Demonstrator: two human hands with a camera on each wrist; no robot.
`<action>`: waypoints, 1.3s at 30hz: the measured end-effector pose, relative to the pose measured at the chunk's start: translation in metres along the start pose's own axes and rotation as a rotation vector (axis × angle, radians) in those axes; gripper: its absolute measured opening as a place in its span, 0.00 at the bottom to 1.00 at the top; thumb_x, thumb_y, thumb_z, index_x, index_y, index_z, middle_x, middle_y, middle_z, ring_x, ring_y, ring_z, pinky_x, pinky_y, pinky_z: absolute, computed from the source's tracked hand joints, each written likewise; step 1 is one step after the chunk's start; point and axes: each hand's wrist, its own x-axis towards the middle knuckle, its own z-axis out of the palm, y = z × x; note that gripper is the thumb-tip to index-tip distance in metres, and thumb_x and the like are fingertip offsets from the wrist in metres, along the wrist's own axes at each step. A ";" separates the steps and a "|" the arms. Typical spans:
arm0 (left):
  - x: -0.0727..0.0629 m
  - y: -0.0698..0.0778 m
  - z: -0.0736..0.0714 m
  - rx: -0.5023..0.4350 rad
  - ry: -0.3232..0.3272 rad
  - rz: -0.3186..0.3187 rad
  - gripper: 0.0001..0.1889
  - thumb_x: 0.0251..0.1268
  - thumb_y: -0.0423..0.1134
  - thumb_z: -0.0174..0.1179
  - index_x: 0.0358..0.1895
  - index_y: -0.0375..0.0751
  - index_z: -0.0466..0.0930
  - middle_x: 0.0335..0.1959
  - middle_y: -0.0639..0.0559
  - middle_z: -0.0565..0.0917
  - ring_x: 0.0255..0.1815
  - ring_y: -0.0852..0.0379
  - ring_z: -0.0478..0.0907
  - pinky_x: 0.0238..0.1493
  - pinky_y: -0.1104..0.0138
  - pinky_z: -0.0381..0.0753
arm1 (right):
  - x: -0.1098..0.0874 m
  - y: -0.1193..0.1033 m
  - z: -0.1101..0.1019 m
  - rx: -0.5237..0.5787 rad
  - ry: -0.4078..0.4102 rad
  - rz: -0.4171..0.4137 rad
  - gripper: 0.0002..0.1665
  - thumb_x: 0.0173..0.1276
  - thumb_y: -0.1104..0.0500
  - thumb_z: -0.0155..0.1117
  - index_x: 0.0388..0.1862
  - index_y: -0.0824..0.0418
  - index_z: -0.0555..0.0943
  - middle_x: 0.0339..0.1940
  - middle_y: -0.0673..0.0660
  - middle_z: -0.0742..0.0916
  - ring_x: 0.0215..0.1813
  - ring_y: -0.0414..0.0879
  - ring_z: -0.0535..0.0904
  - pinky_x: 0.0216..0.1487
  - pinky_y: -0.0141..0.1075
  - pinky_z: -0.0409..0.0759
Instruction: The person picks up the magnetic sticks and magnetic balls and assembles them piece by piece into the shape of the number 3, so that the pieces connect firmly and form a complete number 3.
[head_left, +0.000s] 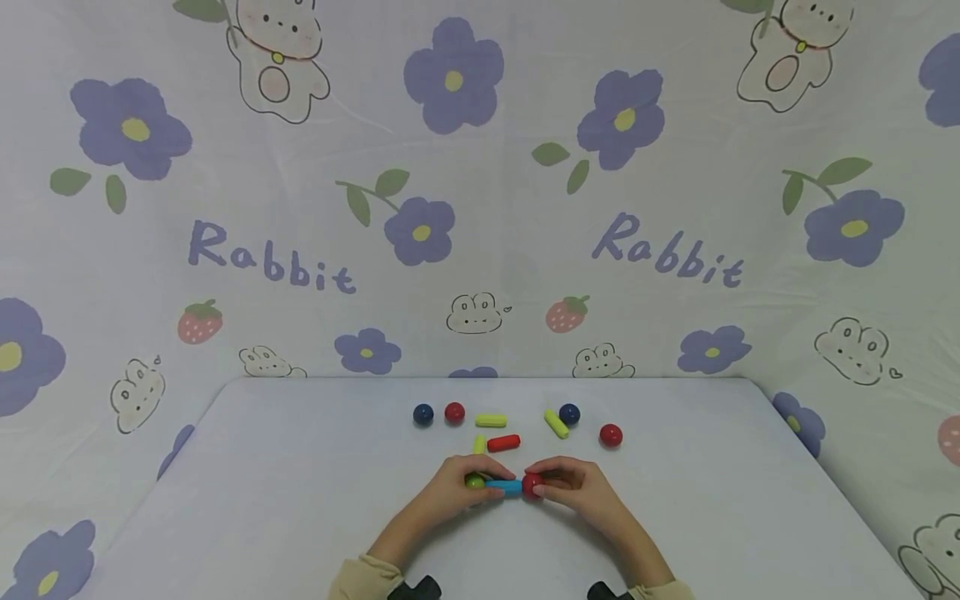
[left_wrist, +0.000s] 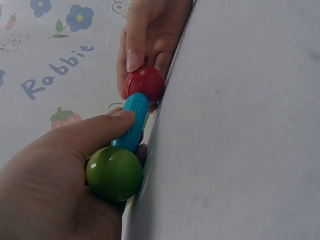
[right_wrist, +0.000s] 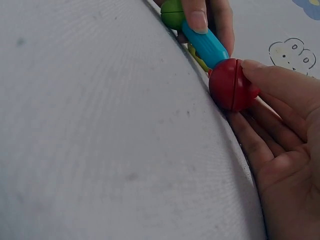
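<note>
A blue rod (head_left: 504, 487) links a green ball (left_wrist: 114, 173) at its left end with a red ball (right_wrist: 233, 84) at its right end. My left hand (head_left: 456, 483) pinches the rod between thumb and fingers, the green ball lying against its palm side. From the other side my right hand (head_left: 577, 483) holds the red ball between thumb and fingertips. In both wrist views the rod's end meets the red ball; how deep it sits there I cannot tell. The joined pieces are just over the white table (head_left: 300, 500).
Beyond the hands lie a red rod (head_left: 503, 443), a yellow-green rod (head_left: 491, 421), another one (head_left: 557, 424) against a dark blue ball (head_left: 570, 414), and a third partly behind the left hand. A second dark blue ball (head_left: 423, 415) and red balls (head_left: 454, 412) lie there too.
</note>
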 end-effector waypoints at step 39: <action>0.001 -0.003 0.001 0.012 -0.016 -0.030 0.11 0.62 0.38 0.66 0.47 0.54 0.86 0.47 0.59 0.88 0.50 0.66 0.79 0.59 0.72 0.73 | 0.009 -0.002 0.001 0.117 0.172 0.144 0.28 0.71 0.46 0.60 0.61 0.61 0.78 0.55 0.60 0.86 0.57 0.48 0.84 0.56 0.34 0.82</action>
